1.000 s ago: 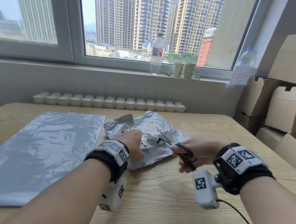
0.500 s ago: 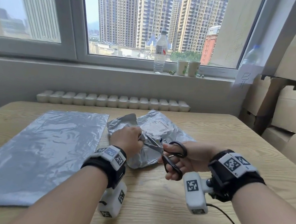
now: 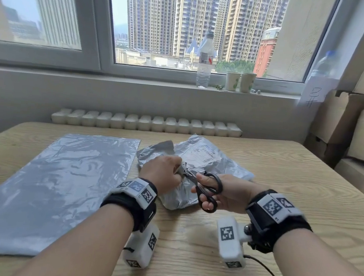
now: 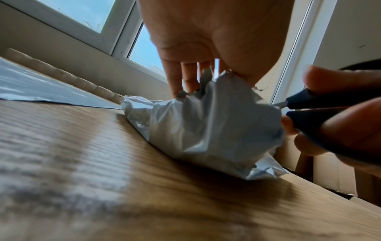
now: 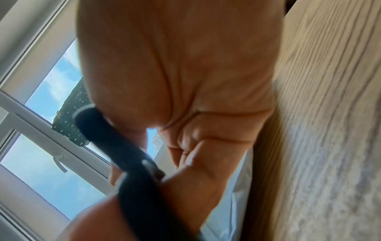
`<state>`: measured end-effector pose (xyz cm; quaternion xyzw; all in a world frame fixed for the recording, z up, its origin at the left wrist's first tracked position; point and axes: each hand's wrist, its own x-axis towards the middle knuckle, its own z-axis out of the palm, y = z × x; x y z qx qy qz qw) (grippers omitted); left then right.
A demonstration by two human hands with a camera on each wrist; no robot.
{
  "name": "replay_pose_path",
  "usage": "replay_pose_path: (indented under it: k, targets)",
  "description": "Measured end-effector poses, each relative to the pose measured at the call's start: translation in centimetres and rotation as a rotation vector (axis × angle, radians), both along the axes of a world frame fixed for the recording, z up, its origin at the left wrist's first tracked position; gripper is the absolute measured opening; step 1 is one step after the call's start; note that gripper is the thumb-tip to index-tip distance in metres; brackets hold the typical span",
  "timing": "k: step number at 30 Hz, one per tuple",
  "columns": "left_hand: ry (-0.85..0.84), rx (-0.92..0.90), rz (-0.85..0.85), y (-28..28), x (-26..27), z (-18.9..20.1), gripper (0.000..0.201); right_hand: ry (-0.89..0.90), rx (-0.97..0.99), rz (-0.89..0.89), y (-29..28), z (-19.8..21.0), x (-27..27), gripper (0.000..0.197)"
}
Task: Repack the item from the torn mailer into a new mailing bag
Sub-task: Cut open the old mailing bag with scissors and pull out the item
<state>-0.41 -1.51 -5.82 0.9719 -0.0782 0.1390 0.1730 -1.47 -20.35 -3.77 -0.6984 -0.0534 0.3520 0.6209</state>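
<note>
A crumpled grey torn mailer (image 3: 198,161) with a white shipping label lies mid-table. My left hand (image 3: 164,174) pinches a raised fold of it, and the left wrist view shows the fingertips (image 4: 185,86) bunching the plastic of the mailer (image 4: 206,127) upward. My right hand (image 3: 222,193) grips black-handled scissors (image 3: 207,189), thumb and fingers through the loops, blades pointing left at the pinched fold. In the right wrist view the scissors' handle (image 5: 115,146) crosses the palm. A flat new grey mailing bag (image 3: 56,188) lies on the table to the left. The item inside is hidden.
The wooden table (image 3: 281,203) stretches right to stacked cardboard boxes (image 3: 363,137). A water bottle (image 3: 205,60) and two paper cups (image 3: 240,81) stand on the windowsill. A white radiator (image 3: 147,123) runs behind the table's far edge.
My right hand has brought the scissors left and turned them toward the mailer; the blades now meet the fold. My left hand went from pressing the mailer to pinching it up.
</note>
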Motion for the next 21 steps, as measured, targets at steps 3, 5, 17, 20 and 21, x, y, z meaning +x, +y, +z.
replay_pose_path:
  k: [3, 5, 17, 20, 21]
  targets:
    - [0.021, -0.046, 0.017, 0.0, 0.1, 0.0, 0.008, -0.011, 0.018, -0.017, 0.2, -0.1, 0.1, 0.040]
    - [0.020, -0.064, 0.036, -0.1, 0.2, 0.1, 0.009, -0.008, 0.021, -0.007, 0.3, -0.1, 0.0, 0.041]
    - [-0.044, -0.091, 0.097, -0.6, 0.4, -0.2, 0.019, 0.072, 0.015, 0.048, 1.1, 0.4, 0.1, 0.049]
    - [-0.043, -0.140, 0.102, -0.2, 0.4, -0.2, 0.007, 0.044, 0.002, 0.022, 1.8, 0.3, 0.2, 0.046]
    - [-0.047, -0.145, 0.101, 0.0, 0.5, -0.3, 0.007, 0.031, -0.002, 0.009, 2.0, 0.2, 0.2, 0.044]
